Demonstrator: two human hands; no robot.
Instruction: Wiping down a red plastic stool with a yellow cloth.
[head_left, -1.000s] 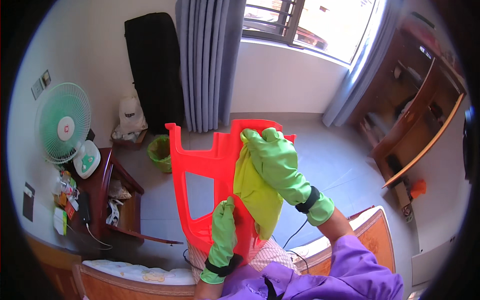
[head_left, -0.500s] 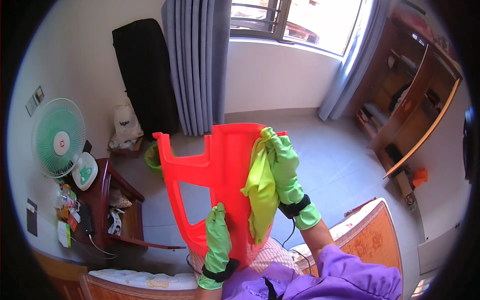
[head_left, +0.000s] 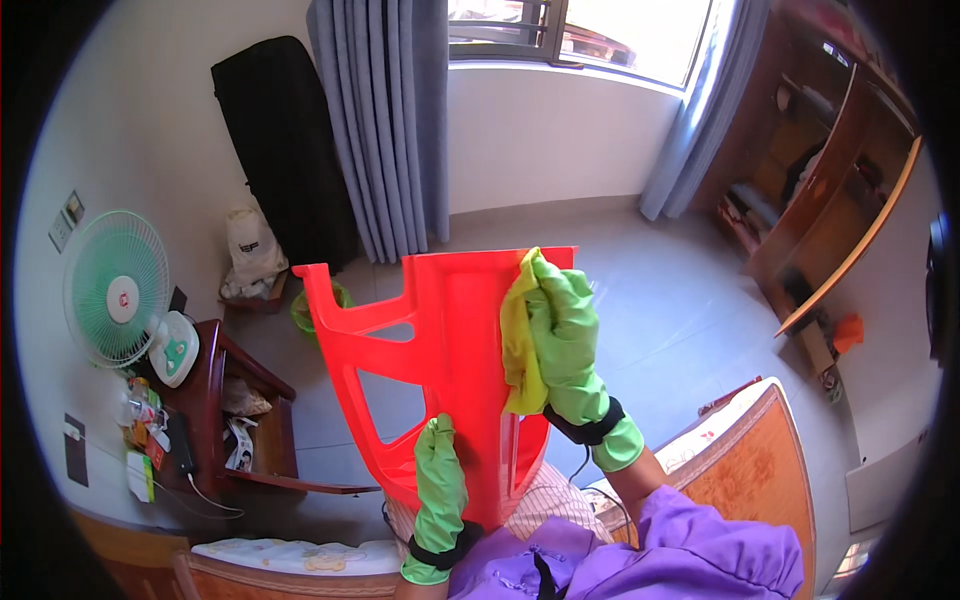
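Observation:
A red plastic stool is tipped on its side across my lap, its legs pointing away from me. My left hand, in a green glove, grips the stool's leg near the seat end, fingers closed round the edge. Toward the far end of the legs, my right hand, also gloved in green, presses a yellow-green cloth against the stool's right edge. Its fingers are folded over the cloth, and part of the cloth hangs down along the leg.
At the left, a green fan stands by a dark red cabinet with an open drawer. A black case leans beside the blue curtain. An open wardrobe is at the far right. Wooden bed panels flank me.
The cloth has bunched closer to my right hand and hangs less far down the stool leg. The stool has turned slightly, while my left hand keeps its hold.

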